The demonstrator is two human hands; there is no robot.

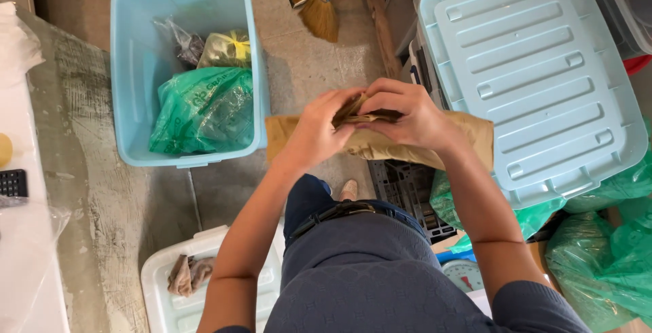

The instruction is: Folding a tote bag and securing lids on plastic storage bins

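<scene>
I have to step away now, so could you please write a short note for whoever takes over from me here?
Left hand and right hand: both grip the top of a brown paper bag, held in the air over the floor.
Bag mouth is bunched and partly folded, not closed flat.
Open blue bin on the left holds a green bag and smaller packets.
Blue lid lies on the right.

Storeroom: plastic bins, bagged goods

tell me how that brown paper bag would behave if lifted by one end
The brown paper bag would probably flop: it looks creased and bends around both hands. It seems light, held in mid-air by fingertips alone. Its crumpled top suggests it could tear.
</scene>
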